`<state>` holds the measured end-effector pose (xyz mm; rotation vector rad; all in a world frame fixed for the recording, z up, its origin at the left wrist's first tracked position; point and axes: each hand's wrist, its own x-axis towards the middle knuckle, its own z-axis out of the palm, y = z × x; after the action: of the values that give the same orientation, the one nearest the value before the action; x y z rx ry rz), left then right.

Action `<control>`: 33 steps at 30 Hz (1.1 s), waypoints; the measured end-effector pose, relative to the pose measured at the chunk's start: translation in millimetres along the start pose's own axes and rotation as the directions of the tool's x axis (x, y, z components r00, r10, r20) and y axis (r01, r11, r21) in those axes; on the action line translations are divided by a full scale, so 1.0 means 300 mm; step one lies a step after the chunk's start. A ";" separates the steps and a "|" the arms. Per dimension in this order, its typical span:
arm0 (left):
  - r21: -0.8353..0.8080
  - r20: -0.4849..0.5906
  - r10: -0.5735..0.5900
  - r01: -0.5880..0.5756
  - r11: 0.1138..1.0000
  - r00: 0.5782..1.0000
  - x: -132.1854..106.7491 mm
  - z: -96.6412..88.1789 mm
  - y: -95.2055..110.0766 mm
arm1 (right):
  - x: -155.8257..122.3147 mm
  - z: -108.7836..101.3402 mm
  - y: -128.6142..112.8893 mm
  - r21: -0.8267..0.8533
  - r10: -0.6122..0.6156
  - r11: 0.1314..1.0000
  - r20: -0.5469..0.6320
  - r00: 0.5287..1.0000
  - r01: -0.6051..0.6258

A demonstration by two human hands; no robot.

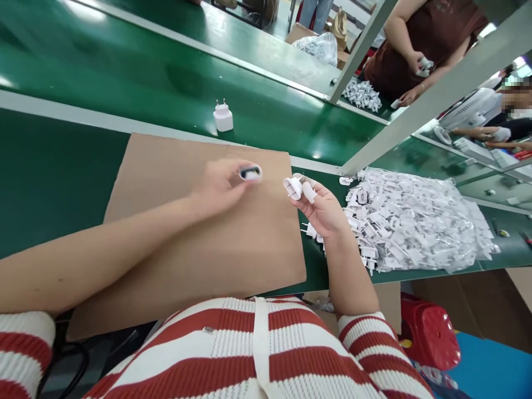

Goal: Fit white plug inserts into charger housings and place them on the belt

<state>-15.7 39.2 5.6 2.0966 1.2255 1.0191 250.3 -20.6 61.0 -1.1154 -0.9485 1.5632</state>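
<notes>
Over the cardboard sheet (199,238), my left hand (220,185) grips a white charger housing (250,173) whose open end shows a dark inside. Its fingers are slightly blurred. To the right, my right hand (322,208) pinches a white plug cap (293,188) between thumb and fingers, level with the housing and apart from it. A white covering (309,192) sits on one fingertip of that hand. Beyond the cardboard, an assembled white plug charger (223,116) stands on the green surface with its two pins up.
A heap of white plug parts (378,221) spills from a clear plastic bag (440,216) on the right. A metal post (361,52) rises beyond my right hand. Across the line, a co-worker (436,44) handles white parts. A red stool (430,332) stands below the table.
</notes>
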 end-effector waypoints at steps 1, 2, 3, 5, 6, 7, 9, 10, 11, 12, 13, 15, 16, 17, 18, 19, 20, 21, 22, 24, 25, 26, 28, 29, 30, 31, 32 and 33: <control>0.002 0.058 0.039 -0.039 0.999 0.998 -0.041 0.027 0.050 | -0.003 0.006 0.006 -0.029 -0.004 1.000 0.020 1.000 0.005; -0.004 0.122 0.064 -0.064 0.998 0.990 -0.075 0.049 0.089 | -0.008 0.011 0.010 -0.067 -0.025 0.997 0.028 0.999 0.027; -0.014 0.180 0.077 -0.076 0.997 0.981 -0.100 0.065 0.116 | -0.013 0.016 0.013 -0.118 -0.063 0.991 0.026 0.998 0.066; -0.056 0.256 0.075 -0.063 0.996 0.964 -0.127 0.084 0.138 | -0.027 0.023 0.013 -0.241 -0.164 0.957 0.016 0.986 0.163; -0.079 0.276 0.070 -0.049 0.996 0.959 -0.132 0.089 0.135 | -0.034 0.027 0.011 -0.294 -0.207 0.934 0.019 0.978 0.204; -0.098 0.286 0.062 -0.035 0.995 0.956 -0.134 0.093 0.128 | -0.041 0.030 0.008 -0.329 -0.234 0.916 0.031 0.972 0.231; -0.116 0.282 0.046 -0.013 0.993 0.958 -0.132 0.099 0.107 | -0.049 0.037 0.005 -0.337 -0.250 0.904 0.078 0.965 0.261; -0.121 0.274 0.043 -0.010 0.993 0.961 -0.130 0.102 0.098 | -0.051 0.040 0.006 -0.323 -0.252 0.906 0.110 0.961 0.275; -0.129 0.268 0.046 -0.012 0.992 0.962 -0.127 0.105 0.091 | -0.049 0.044 0.010 -0.310 -0.255 0.906 0.146 0.956 0.289; -0.139 0.262 0.053 -0.017 0.990 0.964 -0.124 0.108 0.086 | -0.046 0.046 0.017 -0.305 -0.263 0.902 0.173 0.949 0.305; -0.152 0.255 0.063 -0.024 0.988 0.965 -0.121 0.110 0.082 | -0.041 0.048 0.027 -0.317 -0.275 0.892 0.184 0.944 0.321; -0.179 0.251 0.096 -0.052 0.982 0.963 -0.115 0.110 0.077 | -0.027 0.047 0.050 -0.397 -0.322 0.847 0.149 0.935 0.354; -0.195 0.261 0.120 -0.070 0.978 0.958 -0.112 0.107 0.075 | -0.021 0.043 0.061 -0.458 -0.361 0.808 0.112 0.926 0.371; -0.209 0.274 0.142 -0.085 0.974 0.951 -0.110 0.104 0.073 | -0.016 0.039 0.069 -0.524 -0.408 0.760 0.075 0.910 0.384; -0.219 0.283 0.153 -0.091 0.971 0.947 -0.109 0.101 0.070 | -0.012 0.034 0.074 -0.589 -0.453 0.708 0.046 0.890 0.391; -0.223 0.285 0.149 -0.086 0.971 0.947 -0.110 0.099 0.069 | -0.011 0.028 0.076 -0.645 -0.486 0.658 0.032 0.873 0.389; -0.222 0.279 0.129 -0.067 0.973 0.952 -0.112 0.098 0.068 | -0.011 0.023 0.075 -0.691 -0.501 0.615 0.029 0.865 0.380; -0.216 0.264 0.098 -0.040 0.976 0.959 -0.114 0.098 0.069 | -0.014 0.019 0.072 -0.728 -0.495 0.583 0.035 0.868 0.362; -0.208 0.244 0.060 -0.008 0.978 0.968 -0.117 0.101 0.071 | -0.017 0.016 0.068 -0.754 -0.466 0.564 0.047 0.884 0.337; -0.189 0.199 -0.012 0.050 0.981 0.980 -0.121 0.110 0.079 | -0.028 0.014 0.058 -0.771 -0.350 0.572 0.078 0.934 0.278; -0.180 0.179 -0.041 0.073 0.981 0.983 -0.122 0.115 0.084 | -0.034 0.016 0.054 -0.764 -0.280 0.594 0.095 0.955 0.251; -0.172 0.162 -0.064 0.093 0.981 0.985 -0.122 0.118 0.088 | -0.040 0.017 0.049 -0.752 -0.216 0.620 0.113 0.970 0.226; -0.172 0.167 -0.083 0.112 0.979 0.983 -0.118 0.117 0.097 | -0.051 0.021 0.041 -0.730 -0.136 0.655 0.144 0.980 0.198; -0.186 0.195 -0.065 0.102 0.977 0.979 -0.116 0.111 0.099 | -0.056 0.023 0.037 -0.726 -0.124 0.660 0.151 0.981 0.195; -0.211 0.246 -0.027 0.081 0.974 0.969 -0.114 0.104 0.100 | -0.059 0.024 0.032 -0.727 -0.132 0.657 0.148 0.980 0.198; -0.244 0.314 0.024 0.056 0.968 0.949 -0.112 0.096 0.099 | -0.062 0.025 0.028 -0.731 -0.155 0.651 0.134 0.979 0.203; -0.279 0.381 0.079 0.033 0.960 0.921 -0.112 0.089 0.096 | -0.063 0.026 0.024 -0.737 -0.187 0.643 0.112 0.976 0.208; -0.302 0.430 0.124 0.013 0.953 0.894 -0.113 0.083 0.092 | -0.063 0.028 0.021 -0.742 -0.224 0.635 0.088 0.971 0.214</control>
<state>7.6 -5.0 -1.1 1.9824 0.7353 0.6415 242.9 -41.0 61.6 -1.4846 -1.7453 0.9409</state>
